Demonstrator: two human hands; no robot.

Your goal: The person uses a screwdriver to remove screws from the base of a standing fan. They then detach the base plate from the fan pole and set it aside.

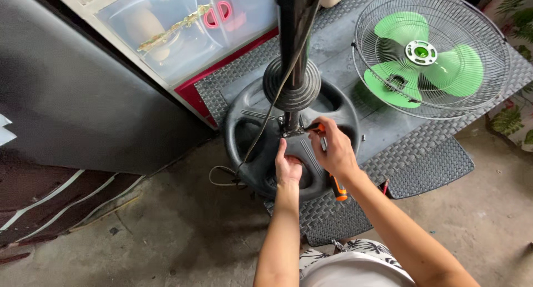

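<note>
A black round fan base (252,132) lies on a grey woven mat (427,165), with a black stand pole (295,26) rising toward the camera and a ribbed black collar (291,87) around it. My left hand (288,167) rests on the base just below the pole's foot. My right hand (333,148) grips a small orange-and-black tool (317,127) against a metal fitting at the pole's foot. An orange-handled screwdriver (336,188) lies under my right wrist.
A wire fan guard (472,101) with green blades (427,59) lies on the mat at the right. A clear plastic bin (183,26) and a dark panel (83,98) stand at the left. A grey cord (222,176) loops onto the concrete floor.
</note>
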